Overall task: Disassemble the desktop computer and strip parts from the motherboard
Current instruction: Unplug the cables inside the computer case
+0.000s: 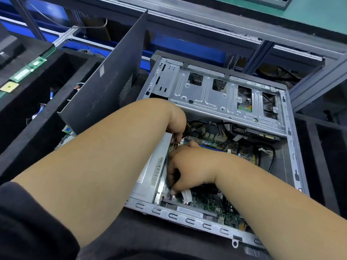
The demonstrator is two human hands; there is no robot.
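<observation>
From the head view, the desktop computer [221, 139] lay on its side at centre, open face up, so both arms could reach straight down onto the motherboard [208, 201]. The left hand [176, 121] dipped in at 12 o'clock of the board, fingers curled down among the yellow and black cables [197, 124]; whether it pinched one, I couldn't tell. The right hand [185, 166] curled over the board's near edge, fingertips pressed at a small white-labelled part [185, 196], grip hidden. The side panel [105, 85] leaned upright at 10 o'clock, likely parked clear. A dark table [169, 239] carried it all, with black bins [37, 102] left, a metal frame and blue crates behind.
</observation>
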